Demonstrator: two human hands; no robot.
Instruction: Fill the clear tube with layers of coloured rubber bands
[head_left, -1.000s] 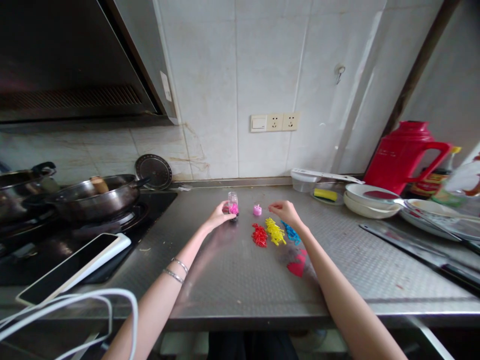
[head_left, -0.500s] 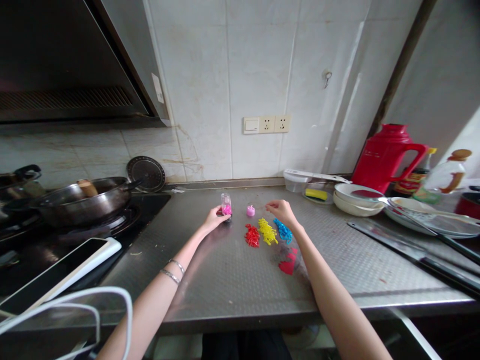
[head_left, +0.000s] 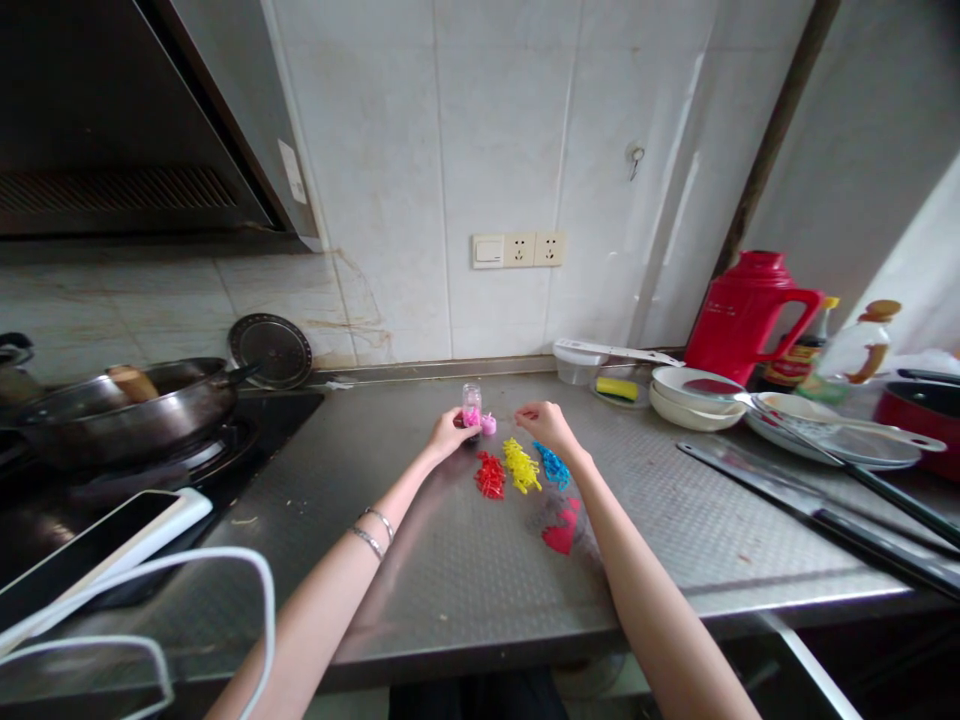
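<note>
My left hand (head_left: pixel 448 434) is closed round a small clear vial (head_left: pixel 471 404) with pink bits in it, standing upright on the steel counter (head_left: pixel 450 560). A pink cap (head_left: pixel 488 424) lies right beside the vial. My right hand (head_left: pixel 546 425) hovers just behind three little piles, its fingers pinched together; what they pinch is too small to make out. The piles are red pieces (head_left: pixel 490 474), yellow pieces (head_left: pixel 521 465) and blue pieces (head_left: pixel 553 465). A red-and-clear bag (head_left: pixel 559 527) lies under my right forearm.
A pan (head_left: pixel 112 405) sits on the stove at left, with a phone (head_left: pixel 90 550) and white cable (head_left: pixel 150 610) in front. At right stand a red jug (head_left: pixel 742 310), stacked plates (head_left: pixel 750 405), a sponge (head_left: pixel 616 388) and a long knife (head_left: pixel 817 505).
My left hand has slid the vial to the right, up against the pink cap. My right hand stays behind the piles. The camera has turned a little to the right.
</note>
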